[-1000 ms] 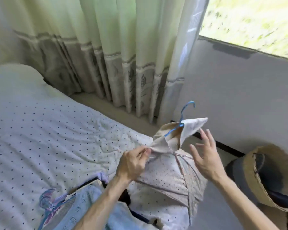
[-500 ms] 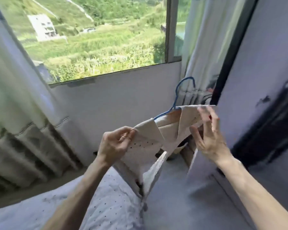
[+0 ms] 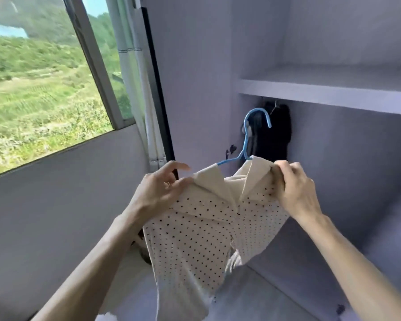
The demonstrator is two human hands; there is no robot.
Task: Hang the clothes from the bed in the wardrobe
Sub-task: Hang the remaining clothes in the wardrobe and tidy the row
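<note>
One dotted shirt (image 3: 206, 228) on blue hanger (image 3: 245, 144), below wardrobe shelf (image 3: 322, 93): left hand (image 3: 162, 188) pinches one shoulder, right hand (image 3: 294, 188) grips the other; I'd keep its hook (image 3: 257, 110) upright.

Upper left of my view is a window (image 3: 44, 93) with a grey frame bar (image 3: 93, 59) slanting across it, green hillside (image 3: 33, 66) beyond (a strip of blue sky at the top). A pale curtain (image 3: 132, 66) hangs just right of it. Below the sill runs a plain grey wall (image 3: 67, 200).

Under the shelf (image 3: 322, 98) hangs a dark garment (image 3: 277, 133); rightward lies open.
</note>
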